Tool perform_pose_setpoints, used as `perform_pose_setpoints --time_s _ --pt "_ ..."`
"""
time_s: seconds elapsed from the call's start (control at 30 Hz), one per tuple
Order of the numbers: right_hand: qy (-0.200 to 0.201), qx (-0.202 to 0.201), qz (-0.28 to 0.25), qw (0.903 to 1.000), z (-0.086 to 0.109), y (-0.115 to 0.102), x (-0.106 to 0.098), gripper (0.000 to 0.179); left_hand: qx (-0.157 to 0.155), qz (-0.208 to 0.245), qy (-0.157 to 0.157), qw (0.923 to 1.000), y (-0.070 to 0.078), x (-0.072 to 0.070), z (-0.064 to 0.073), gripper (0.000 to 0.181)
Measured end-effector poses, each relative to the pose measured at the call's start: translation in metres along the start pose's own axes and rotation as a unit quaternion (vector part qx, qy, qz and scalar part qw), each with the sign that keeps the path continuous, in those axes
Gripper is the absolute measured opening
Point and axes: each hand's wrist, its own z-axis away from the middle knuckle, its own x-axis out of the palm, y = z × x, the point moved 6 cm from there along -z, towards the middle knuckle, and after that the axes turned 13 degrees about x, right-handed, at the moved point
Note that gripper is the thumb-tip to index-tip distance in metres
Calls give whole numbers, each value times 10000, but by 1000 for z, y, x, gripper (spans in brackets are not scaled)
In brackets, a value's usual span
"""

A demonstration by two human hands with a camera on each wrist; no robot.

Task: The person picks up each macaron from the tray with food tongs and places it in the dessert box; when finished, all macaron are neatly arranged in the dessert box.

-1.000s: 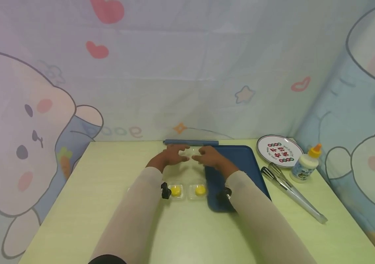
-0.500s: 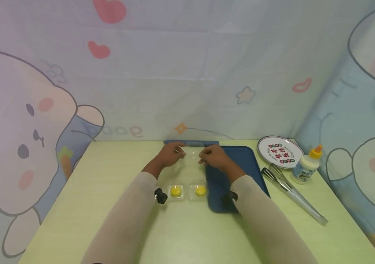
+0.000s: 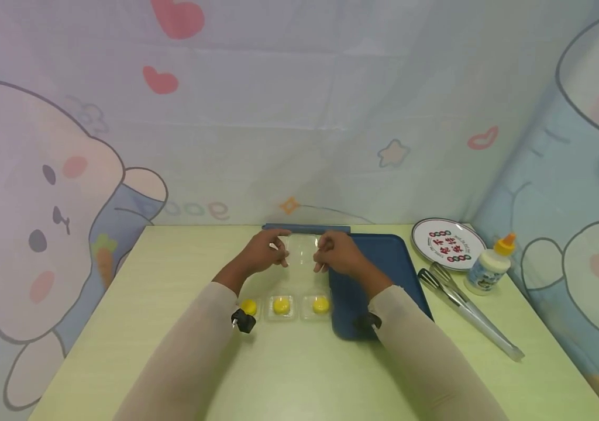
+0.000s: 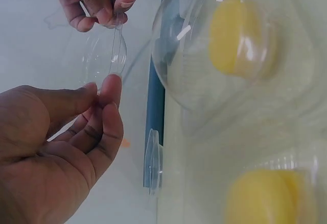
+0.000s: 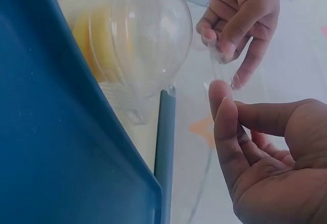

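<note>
My left hand (image 3: 265,251) and right hand (image 3: 338,252) face each other near the back of the table. Between them is a clear plastic container (image 3: 301,248), its domed part (image 4: 99,55) showing in the left wrist view. Each hand pinches one edge of it between thumb and fingers (image 5: 225,114). Nearer to me, a row of clear plastic boxes holds round yellow pieces: one at the left (image 3: 249,307), partly hidden by the wrist camera, a middle one (image 3: 281,305) and a right one (image 3: 321,304). Clear domes (image 4: 173,35) stand beside the yellow pieces in the wrist views.
A dark blue tray (image 3: 349,318) lies under my right forearm. Behind my hands, a blue-grey rod (image 3: 307,228) runs along the table's back edge. Farther right are a printed plate (image 3: 462,234), metal tongs (image 3: 468,307) and a yellow-capped bottle (image 3: 486,269).
Both hands have gone from spread fingers over the clear container to pinching its edges. The left hand has shifted left and slightly toward me, so the left yellow piece now shows.
</note>
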Motion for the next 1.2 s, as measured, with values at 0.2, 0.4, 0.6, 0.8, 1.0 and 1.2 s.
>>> perform_pose_setpoints --time_s 0.2,0.4,0.6,0.8,1.0,1.2 --pt "-214 -11 60 9998 1 -1 4 62 -8 440 -130 9989 4 -6 13 47" --pt "-442 -324 446 9975 12 -13 15 38 16 691 -298 9972 8 -12 27 26" --pt "-460 -483 522 9964 19 -21 26 24 16 785 -625 9949 13 -15 40 24" --pt "-445 -599 616 9953 21 -25 34 27 -57 1030 -753 9918 18 -20 52 29" --pt "-501 -719 646 9941 27 -33 41 35 -103 978 -776 9921 16 -25 62 38" --pt "-455 -782 955 9913 31 -39 50 39 -135 866 -825 9927 13 -34 78 38"
